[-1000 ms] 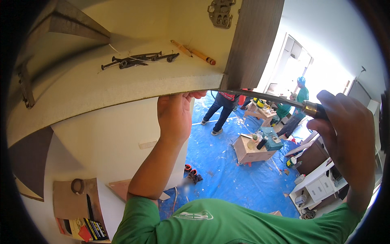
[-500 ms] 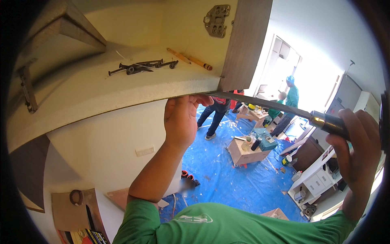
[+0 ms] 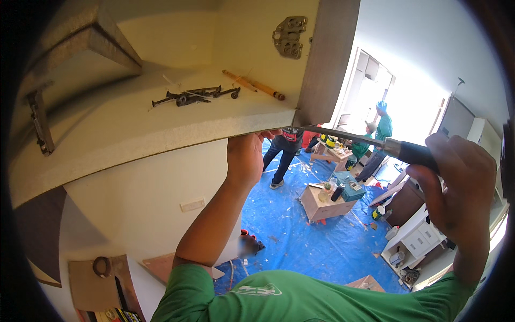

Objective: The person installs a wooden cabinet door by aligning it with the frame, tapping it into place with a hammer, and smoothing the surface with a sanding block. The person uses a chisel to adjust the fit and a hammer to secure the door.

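Observation:
My right hand (image 3: 461,174) is closed around the black handle of a long, dark-bladed hand tool (image 3: 354,135) with a metal collar; whether it is a file or a chisel I cannot make out. Its blade runs left to the underside of a cabinet's bottom panel (image 3: 161,139), near the corner by the side panel (image 3: 327,64). My left hand (image 3: 244,158) reaches up beneath that panel close to the blade's tip. The panel hides most of its fingers. Inside the cabinet lie several dark screws (image 3: 196,95) and two thin wooden sticks (image 3: 268,90).
A metal hinge plate (image 3: 289,37) is fixed inside the cabinet. Below, blue sheeting (image 3: 279,241) with scraps covers the floor. A wooden box (image 3: 324,204) carries a teal toolbox (image 3: 347,188) and bottles. Several people stand farther back, one in green (image 3: 383,126). A white drawer unit (image 3: 421,241) stands right.
My right hand and the tool have moved left, so less of the blade shows. My left hand has gone farther behind the panel. The cabinet sits slightly lower in view.

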A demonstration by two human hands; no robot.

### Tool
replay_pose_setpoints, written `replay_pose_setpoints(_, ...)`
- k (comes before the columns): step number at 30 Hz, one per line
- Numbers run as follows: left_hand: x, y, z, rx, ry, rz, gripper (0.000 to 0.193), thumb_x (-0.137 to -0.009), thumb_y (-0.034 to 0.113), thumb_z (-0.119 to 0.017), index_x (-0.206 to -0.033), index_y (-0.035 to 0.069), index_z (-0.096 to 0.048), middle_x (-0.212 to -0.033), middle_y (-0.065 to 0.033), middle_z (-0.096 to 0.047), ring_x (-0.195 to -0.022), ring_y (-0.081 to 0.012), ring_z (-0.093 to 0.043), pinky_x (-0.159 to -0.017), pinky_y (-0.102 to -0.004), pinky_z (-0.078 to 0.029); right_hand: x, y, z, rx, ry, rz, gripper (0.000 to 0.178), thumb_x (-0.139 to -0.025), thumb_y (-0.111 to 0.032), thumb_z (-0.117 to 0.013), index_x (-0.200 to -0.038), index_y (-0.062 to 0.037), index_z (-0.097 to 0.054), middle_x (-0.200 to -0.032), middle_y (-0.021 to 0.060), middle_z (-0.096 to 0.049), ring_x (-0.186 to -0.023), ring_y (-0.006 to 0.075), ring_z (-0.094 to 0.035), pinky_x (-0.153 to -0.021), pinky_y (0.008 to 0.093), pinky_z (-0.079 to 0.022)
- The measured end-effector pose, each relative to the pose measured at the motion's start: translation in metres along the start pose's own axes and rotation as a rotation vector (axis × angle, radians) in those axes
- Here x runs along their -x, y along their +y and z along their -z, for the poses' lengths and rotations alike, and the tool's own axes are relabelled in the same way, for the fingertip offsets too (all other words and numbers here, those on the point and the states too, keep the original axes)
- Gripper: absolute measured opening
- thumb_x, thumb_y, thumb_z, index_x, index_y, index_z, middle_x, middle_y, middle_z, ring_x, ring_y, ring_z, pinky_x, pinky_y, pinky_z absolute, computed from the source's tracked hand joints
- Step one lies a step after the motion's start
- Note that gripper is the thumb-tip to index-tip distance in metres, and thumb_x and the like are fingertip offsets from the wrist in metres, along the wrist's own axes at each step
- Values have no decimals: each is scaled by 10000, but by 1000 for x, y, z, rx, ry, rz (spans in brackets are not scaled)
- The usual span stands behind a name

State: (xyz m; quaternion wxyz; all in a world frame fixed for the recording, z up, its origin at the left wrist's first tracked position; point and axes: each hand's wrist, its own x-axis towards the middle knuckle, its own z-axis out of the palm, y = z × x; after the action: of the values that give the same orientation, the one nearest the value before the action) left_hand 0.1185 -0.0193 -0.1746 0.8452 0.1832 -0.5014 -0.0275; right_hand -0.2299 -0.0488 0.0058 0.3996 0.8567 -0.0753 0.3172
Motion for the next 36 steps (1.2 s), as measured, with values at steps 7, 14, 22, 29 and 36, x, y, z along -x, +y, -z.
replay_pose_setpoints(7, 7, 20, -21, 74, -43, -7, 285, -1072, 251, -439, -1125, 16, -590, -1006, -120, -672, -920, -233, -607, -888, -399, -458, 17, -8, 19, 27, -73, -100, 321, -886, -273, -748, -1073, -39, -633, -784, 117, -607, -686, 290, -589, -672, 387, -449)
replay_pose_setpoints(14, 6, 25, -29, 72, -90, 23, 290, -1087, 268, -417, -1133, 33, -581, -1001, -125, -680, -913, -236, -614, -895, -404, -459, 27, -13, 37, 51, -54, -111, 345, -888, -248, -751, -1127, -29, -633, -811, 127, -606, -699, 289, -582, -671, 393, -440)
replay_pose_setpoints(22, -2, 10, -9, -24, -81, -47, 299, -1088, 292, -420, -1133, 44, -579, -1001, -115, -679, -927, -228, -608, -882, -391, -452, 13, -10, 20, -3, 42, -56, 301, -883, -227, -760, -1090, -34, -658, -798, 120, -586, -709, 280, -567, -673, 391, -439)
replay_pose_setpoints(29, 4, 13, -38, 106, -74, 19, 311, -1087, 312, -420, -1134, 50, -581, -985, -108, -672, -899, -220, -594, -878, -381, -443, 30, -2, 32, 18, 2, -99, 336, -849, -234, -789, -1089, -37, -663, -786, 104, -600, -712, 284, -584, -662, 379, -454)
replay_pose_setpoints(36, -7, -7, -13, 113, -47, 26, 286, -1081, 265, -417, -1126, 47, -596, -997, -109, -673, -894, -219, -590, -869, -378, -444, 10, -8, 14, 62, 15, -12, 402, -802, -237, -820, -1116, -43, -660, -847, 123, -640, -755, 313, -622, -676, 423, -475)
